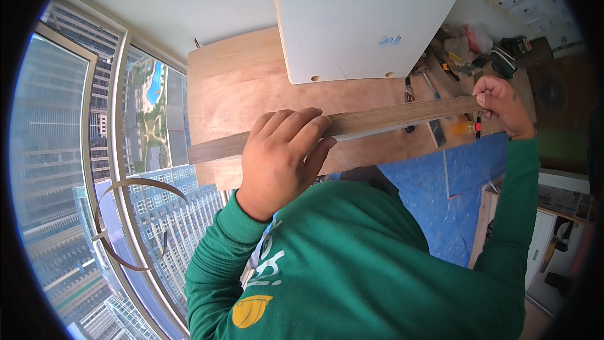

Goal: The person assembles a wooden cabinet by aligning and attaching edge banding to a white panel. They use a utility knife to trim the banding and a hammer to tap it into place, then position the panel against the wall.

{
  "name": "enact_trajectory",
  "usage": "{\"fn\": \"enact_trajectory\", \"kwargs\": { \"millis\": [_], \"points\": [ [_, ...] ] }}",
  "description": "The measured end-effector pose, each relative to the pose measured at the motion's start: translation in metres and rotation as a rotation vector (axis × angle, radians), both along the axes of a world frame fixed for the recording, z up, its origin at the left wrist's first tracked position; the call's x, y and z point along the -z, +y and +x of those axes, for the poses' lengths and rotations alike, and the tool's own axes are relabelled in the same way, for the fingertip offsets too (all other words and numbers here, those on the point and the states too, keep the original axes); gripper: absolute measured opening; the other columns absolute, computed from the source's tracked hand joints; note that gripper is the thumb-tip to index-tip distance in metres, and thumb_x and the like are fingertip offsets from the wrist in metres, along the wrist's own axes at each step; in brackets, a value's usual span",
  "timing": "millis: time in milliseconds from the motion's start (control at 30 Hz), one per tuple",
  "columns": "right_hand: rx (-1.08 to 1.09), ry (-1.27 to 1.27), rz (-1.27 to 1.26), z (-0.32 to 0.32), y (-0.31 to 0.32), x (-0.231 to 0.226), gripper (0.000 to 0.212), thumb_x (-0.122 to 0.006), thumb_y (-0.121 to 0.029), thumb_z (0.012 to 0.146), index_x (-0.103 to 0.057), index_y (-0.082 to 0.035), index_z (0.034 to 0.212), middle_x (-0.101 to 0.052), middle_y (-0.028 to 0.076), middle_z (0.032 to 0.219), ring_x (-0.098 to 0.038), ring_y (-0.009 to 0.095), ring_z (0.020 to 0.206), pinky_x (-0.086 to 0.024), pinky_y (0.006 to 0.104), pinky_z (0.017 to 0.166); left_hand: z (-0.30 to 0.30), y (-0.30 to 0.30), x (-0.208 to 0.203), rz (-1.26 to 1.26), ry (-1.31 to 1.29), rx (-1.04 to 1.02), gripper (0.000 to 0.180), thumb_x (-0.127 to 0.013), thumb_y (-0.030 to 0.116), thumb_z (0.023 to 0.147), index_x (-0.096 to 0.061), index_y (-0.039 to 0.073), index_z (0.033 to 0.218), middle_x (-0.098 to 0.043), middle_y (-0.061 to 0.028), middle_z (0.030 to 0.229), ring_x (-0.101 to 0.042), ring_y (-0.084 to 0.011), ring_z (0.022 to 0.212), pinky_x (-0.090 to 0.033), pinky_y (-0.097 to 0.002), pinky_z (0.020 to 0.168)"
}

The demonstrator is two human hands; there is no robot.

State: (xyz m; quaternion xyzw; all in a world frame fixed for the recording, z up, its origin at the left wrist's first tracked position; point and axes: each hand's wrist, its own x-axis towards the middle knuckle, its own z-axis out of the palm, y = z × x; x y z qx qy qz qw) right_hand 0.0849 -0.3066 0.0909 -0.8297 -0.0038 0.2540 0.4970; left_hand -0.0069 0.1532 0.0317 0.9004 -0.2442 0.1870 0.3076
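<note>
A long, narrow wood-grain strip (402, 115) stretches across the view in front of me, over the near part of a plywood bench (233, 69). My left hand (277, 154) is closed around it left of the middle, fingers over the top and thumb on the near side. At the strip's right end, my right hand (503, 107) pinches it between thumb and fingers. A pale edge shows along the strip's underside. Beyond it, a white panel (365, 25) with two small holes near its front edge and a blue handwritten mark rests on the bench.
Tools, including a hammer (430, 82), lie at the bench's right. Nearby are a dark flat rectangle (436, 132) and a red-capped bottle of orange liquid (464, 127). Blue sheeting (409, 173) covers the floor. A curled brown band (151, 181) hangs by the window at left.
</note>
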Motion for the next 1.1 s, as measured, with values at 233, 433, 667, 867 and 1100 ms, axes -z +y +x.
{"fn": "enact_trajectory", "kwargs": {
  "millis": [233, 433, 667, 867, 1100],
  "points": [
    [-0.003, -0.024, 0.035, 0.0, 0.001, 0.006, 0.016, -0.072, -0.021, 0.099, -0.065, -0.007, 0.103, -0.055, -0.006, 0.08, -0.049, 0.003, 0.068, -0.04, 0.0211, 0.06, 0.006, -0.001, 0.004, 0.008, -0.02, 0.001, 0.031, -0.09, 0.014, 0.08, -0.077, 0.009, 0.107, -0.078, -0.0052, 0.105, -0.072, -0.0253, 0.09, -0.052, -0.0387, 0.082],
    [-0.002, -0.027, 0.071, 0.0, 0.0, 0.016, 0.016, -0.072, -0.02, 0.1, -0.065, -0.006, 0.103, -0.055, -0.006, 0.08, -0.049, 0.002, 0.067, -0.038, 0.021, 0.058, 0.007, -0.002, 0.007, 0.053, -0.047, -0.022, 0.029, -0.088, 0.015, 0.081, -0.076, 0.013, 0.107, -0.077, 0.0007, 0.104, -0.07, -0.0207, 0.087, -0.05, -0.0371, 0.08],
    [0.021, -0.005, 0.115, -0.001, -0.003, 0.023, 0.015, -0.071, -0.019, 0.1, -0.066, -0.006, 0.103, -0.056, -0.006, 0.08, -0.048, 0.002, 0.067, -0.038, 0.0207, 0.058, 0.006, -0.011, -0.005, 0.095, 0.022, -0.026, 0.034, -0.088, 0.011, 0.079, -0.073, 0.008, 0.109, -0.077, -0.0068, 0.11, -0.072, -0.0281, 0.095, -0.053, -0.0411, 0.087],
    [0.053, -0.081, 0.159, -0.003, 0.003, 0.03, 0.012, -0.071, -0.016, 0.101, -0.066, -0.005, 0.103, -0.055, -0.006, 0.074, -0.048, 0.002, 0.063, -0.038, 0.0208, 0.057, 0.019, -0.052, -0.008, 0.064, 0.045, 0.073, 0.031, -0.086, 0.01, 0.081, -0.071, 0.007, 0.109, -0.076, -0.0085, 0.115, -0.072, -0.0306, 0.1, -0.054, -0.0423, 0.091],
    [0.056, -0.123, 0.181, -0.001, 0.002, 0.029, 0.014, -0.071, -0.016, 0.101, -0.067, -0.003, 0.1, -0.056, -0.006, 0.074, -0.049, 0.003, 0.064, -0.04, 0.021, 0.059, 0.035, -0.077, -0.001, 0.0, 0.035, 0.151, 0.025, -0.083, 0.004, 0.084, -0.072, 0.006, 0.106, -0.075, -0.0088, 0.105, -0.073, -0.0287, 0.091, -0.058, -0.039, 0.081]
  ]
}}
